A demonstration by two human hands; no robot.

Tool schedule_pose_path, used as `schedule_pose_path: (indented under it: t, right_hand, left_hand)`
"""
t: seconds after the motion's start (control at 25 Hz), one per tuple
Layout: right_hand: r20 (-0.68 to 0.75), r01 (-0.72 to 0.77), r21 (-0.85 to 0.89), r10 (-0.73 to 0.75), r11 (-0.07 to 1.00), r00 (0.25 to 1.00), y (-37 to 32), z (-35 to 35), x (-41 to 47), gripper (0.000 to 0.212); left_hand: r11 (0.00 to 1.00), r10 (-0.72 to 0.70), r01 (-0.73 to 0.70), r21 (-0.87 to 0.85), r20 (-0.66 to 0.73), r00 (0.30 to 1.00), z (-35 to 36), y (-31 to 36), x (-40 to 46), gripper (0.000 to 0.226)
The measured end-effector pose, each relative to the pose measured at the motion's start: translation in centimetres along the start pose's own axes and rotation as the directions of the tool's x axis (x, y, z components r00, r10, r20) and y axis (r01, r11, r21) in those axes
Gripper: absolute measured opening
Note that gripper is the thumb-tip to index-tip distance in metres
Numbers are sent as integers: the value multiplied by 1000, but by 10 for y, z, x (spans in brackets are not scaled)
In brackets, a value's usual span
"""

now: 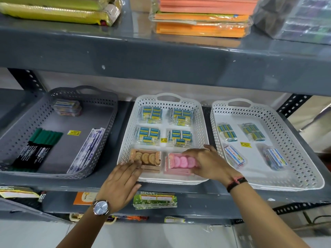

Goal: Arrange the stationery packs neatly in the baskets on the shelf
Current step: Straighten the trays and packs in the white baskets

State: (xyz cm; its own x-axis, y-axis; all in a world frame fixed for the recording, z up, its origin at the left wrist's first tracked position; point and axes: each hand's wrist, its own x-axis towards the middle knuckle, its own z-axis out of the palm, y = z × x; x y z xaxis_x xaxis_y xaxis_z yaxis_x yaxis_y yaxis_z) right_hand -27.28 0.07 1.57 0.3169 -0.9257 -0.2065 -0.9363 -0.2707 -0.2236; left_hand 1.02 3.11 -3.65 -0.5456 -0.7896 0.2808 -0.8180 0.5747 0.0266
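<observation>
On the shelf's middle white basket [129,122], front row, the right hand [209,163] grips the pink pack [179,162]; left hand [121,179], fingers flat, touches the brown pack [148,158]. Next: square both against the blue packs [149,135].

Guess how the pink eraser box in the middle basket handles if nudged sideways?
The pink eraser box looks like light cardboard, so it probably slides easily on the white basket. Its flat base suggests no tipping. The open top may let the round erasers shift; the right hand covers one end.
</observation>
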Motion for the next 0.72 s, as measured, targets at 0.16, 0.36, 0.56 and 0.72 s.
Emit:
schedule_pose_path:
  t: [0.16,0.36,0.56,0.72]
  right_hand:
    - [-17,17,73,-16,997,1000,-1,-4,-4,52]
    - [-528,-293,431,502,853,685,59,-19,-36,26]
    - [-38,-653,182,669,735,742,113,6,-48,66]
    - [-55,-607,202,628,769,776,116,11,-39,53]
  left_hand:
    - [1000,-10,10,-12,-3,1000,3,2,-2,46]
    - [1000,-23,23,-14,-5,1000,5,1,-2,48]
    - [1000,-18,18,16,-31,999,6,4,-1,47]
    - [999,-27,27,27,-15,1000,3,5,-1,48]
